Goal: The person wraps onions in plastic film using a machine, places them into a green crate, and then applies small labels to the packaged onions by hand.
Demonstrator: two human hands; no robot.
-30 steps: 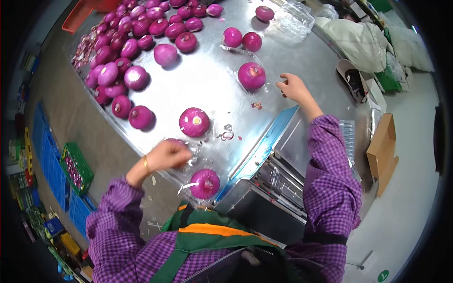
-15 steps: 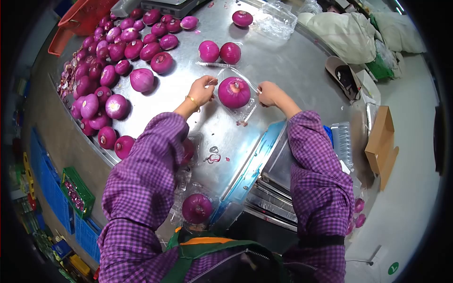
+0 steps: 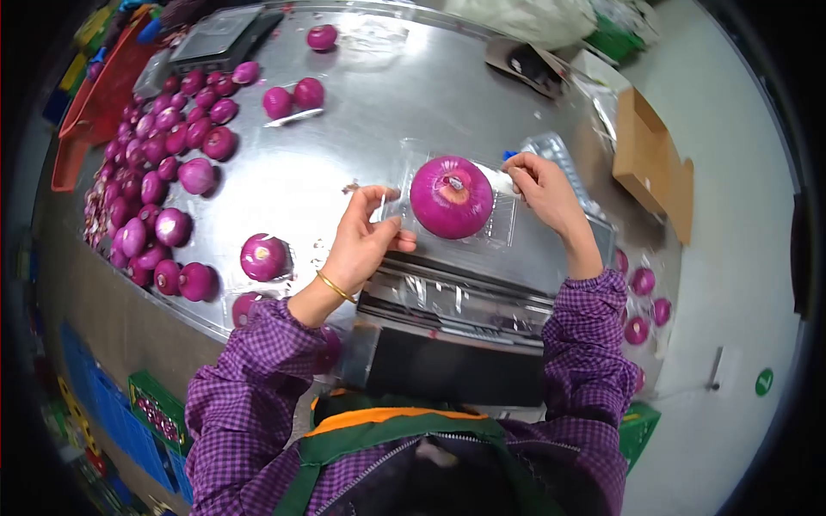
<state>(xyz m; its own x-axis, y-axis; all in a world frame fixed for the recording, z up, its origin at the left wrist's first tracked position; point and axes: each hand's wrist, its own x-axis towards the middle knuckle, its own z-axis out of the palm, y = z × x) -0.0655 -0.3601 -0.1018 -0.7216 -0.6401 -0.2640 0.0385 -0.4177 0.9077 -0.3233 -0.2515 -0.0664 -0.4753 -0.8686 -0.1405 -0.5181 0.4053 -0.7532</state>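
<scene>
We are taking clock directions from the onion (image 3: 452,198), which is sitting on a clear tray (image 3: 502,234) between the two hands, above the near side of the table (image 3: 387,112).

The left hand (image 3: 366,236) is reaching in at 8 o'clock, its forearm rising from 7. It is opening fairly wide, thumb standing apart from forefinger, fingertips meeting the tray's left edge. The right hand (image 3: 544,191) is bending down at 3 o'clock, its forearm rising from 4. Its thumb and forefinger are keeping a narrow gap by the tray's right edge; we cannot tell whether they are pinching it.

The metal table is shining and bearing a heap (image 3: 142,185) of onions at 9 o'clock, a pair (image 3: 292,98) at 10 and a lone one (image 3: 322,37) at 11, beside crumpled plastic (image 3: 374,43). A covered onion (image 3: 263,257) is lying between 8 and 9. A cap (image 3: 525,65) is resting at 1. A machine (image 3: 456,361) with a black front is standing at 6.

Around the table, we are noting a red crate (image 3: 101,107) between 9 and 10, blue crates (image 3: 116,413) at 8 and a green crate (image 3: 159,414) beside them. An open carton (image 3: 645,155) is standing between 2 and 3, more onions (image 3: 641,282) are lying at 4, and a round green mark (image 3: 764,381) is showing beyond them.
</scene>
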